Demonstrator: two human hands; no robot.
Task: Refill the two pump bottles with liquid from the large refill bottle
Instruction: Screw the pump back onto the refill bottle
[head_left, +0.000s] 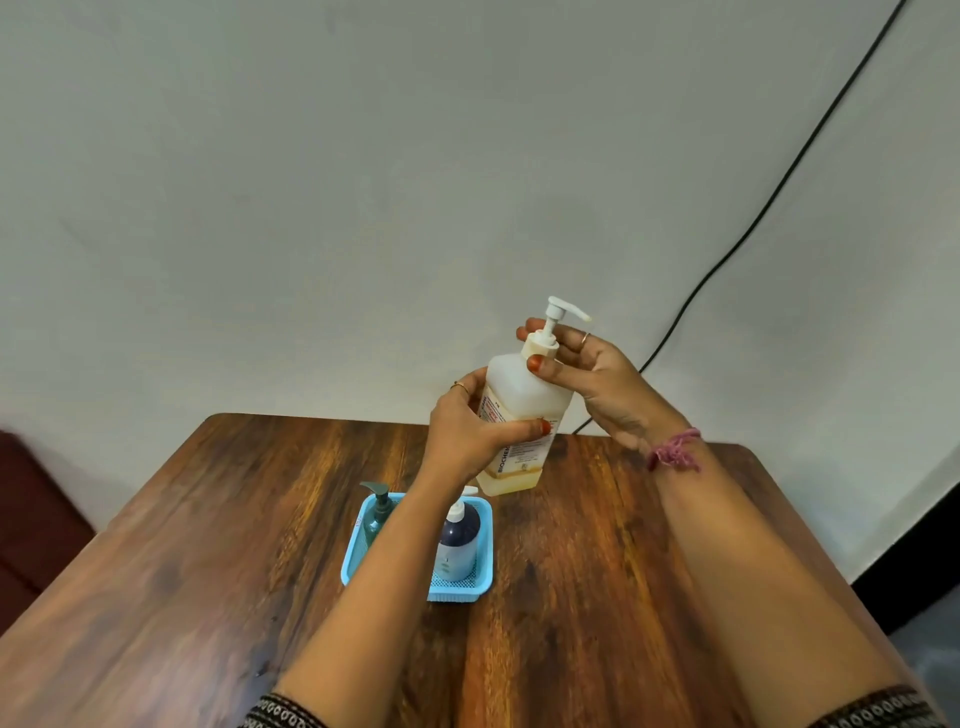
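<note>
A: The left hand (470, 441) is wrapped round the body of the large translucent white refill bottle (519, 415), thumb across its label, holding it tilted above the far half of the brown wooden table (208, 519). The right hand (587, 374) pinches the collar of its white pump head (556, 317), thumb at the front and fingers behind.

B: And the two to be filled?

A: At about seven o'clock from the big bottle, standing in the light blue mesh plastic basket (358, 551): a teal-green pump bottle (376, 519) on the left and a dark navy pump bottle with a white pump (457, 540) on the right. Both have their pumps on.

B: What worries you?

A: Only a shallow amber layer shows at the bottom, so I judge the supply short for two bottles. If the collar comes free suddenly, the dip tube could drip across the wood. The forearm also passes right over the basket; a dropped elbow could topple the navy one. Pouring from that wide neck into narrow ones invites a spill.
</note>
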